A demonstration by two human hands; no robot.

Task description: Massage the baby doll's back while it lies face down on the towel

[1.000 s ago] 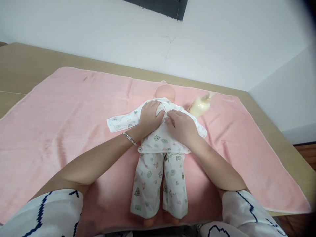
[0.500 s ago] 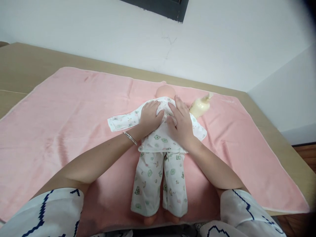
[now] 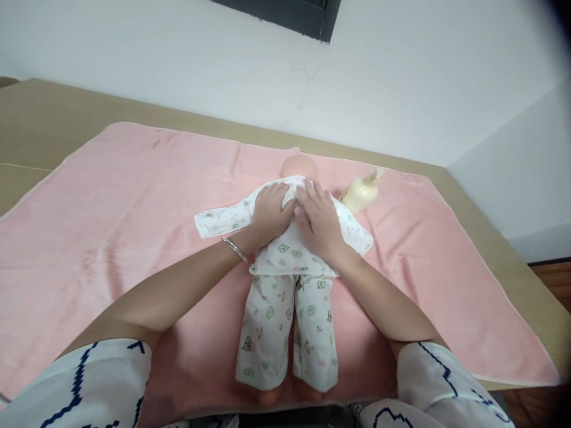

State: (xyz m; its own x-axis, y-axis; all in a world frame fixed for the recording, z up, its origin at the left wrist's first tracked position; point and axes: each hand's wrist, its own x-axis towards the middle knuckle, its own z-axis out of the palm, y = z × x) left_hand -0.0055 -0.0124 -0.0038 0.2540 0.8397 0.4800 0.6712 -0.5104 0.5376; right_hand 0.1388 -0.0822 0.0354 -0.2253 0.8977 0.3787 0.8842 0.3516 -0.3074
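Observation:
A baby doll [image 3: 298,166] lies on a pink blanket, its head away from me and its feet toward me. It wears a white printed top [image 3: 285,255] and matching trousers [image 3: 266,324]. My left hand [image 3: 271,209] rests on the left of the top's upper part, fingers stretched out. On the right of the same area lies my right hand [image 3: 322,221], its fingers extended over the cloth. Both hands are open and hold nothing. The doll's face and the cloth under my palms are hidden.
The pink blanket [image 3: 134,226] covers much of a wooden table [image 3: 71,101]. A pale yellow pump bottle [image 3: 359,193] lies by the doll's right-hand sleeve. Behind the table stands a white wall [image 3: 178,65] with a dark frame [image 3: 303,18].
My right hand has slid a little to the left across the doll's top, nearer my left hand. My left hand stays in place.

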